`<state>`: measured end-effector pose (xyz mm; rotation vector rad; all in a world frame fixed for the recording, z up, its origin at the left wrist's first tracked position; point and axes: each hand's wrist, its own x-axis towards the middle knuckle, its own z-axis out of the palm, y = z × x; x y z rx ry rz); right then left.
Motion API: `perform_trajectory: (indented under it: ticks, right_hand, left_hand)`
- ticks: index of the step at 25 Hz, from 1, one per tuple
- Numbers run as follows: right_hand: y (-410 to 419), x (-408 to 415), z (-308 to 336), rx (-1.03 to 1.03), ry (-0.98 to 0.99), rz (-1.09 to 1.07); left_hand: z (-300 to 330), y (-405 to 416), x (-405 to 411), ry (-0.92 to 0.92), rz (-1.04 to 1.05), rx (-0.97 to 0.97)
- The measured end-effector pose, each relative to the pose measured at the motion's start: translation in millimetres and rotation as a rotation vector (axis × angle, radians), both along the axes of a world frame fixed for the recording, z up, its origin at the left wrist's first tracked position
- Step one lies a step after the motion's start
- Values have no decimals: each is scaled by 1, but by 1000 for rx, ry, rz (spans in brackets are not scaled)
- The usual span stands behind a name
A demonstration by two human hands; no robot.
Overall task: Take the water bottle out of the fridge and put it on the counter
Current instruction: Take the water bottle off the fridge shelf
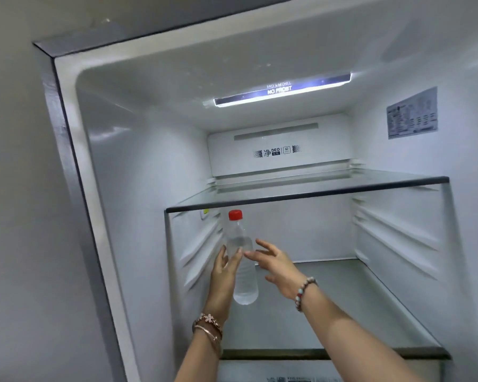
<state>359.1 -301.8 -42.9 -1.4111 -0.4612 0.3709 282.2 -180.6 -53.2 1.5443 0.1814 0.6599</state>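
Observation:
A clear water bottle [243, 282] with a red cap [235, 215] is inside the open fridge, over the left part of the lower glass shelf [342, 312]. It leans slightly to the left at the top. My left hand [223, 274] wraps its middle from the left, thumb across the front. My right hand [276, 267] is just to the right of the bottle with fingers spread, one fingertip close to its side, holding nothing. I cannot tell whether the bottle's base rests on the shelf or is lifted off it.
An upper glass shelf [315, 194] runs just above the bottle's cap. The fridge's left wall with shelf rails [199, 244] is close beside my left hand. The fridge frame [75, 175] stands at the left. The counter is not in view.

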Motion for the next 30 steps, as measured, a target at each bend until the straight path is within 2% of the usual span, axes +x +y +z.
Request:
perform_trajectory:
  ticks: [4,13,21,30]
  right_hand:
    - [19,17,-16,-27,-23,81]
    - [0,-5,-16,-35,-164,47]
    - [-39,-69,-12,-90,-262,182]
    - [-34,-182,26,44,-331,327]
  left_hand:
    - [-18,10,16,-10,4,43]
    - [-13,1,-14,14,-10,65]
    - [-12,-24,-100,-6,-51,116]
    - [20,-20,-227,-144,-111,104]
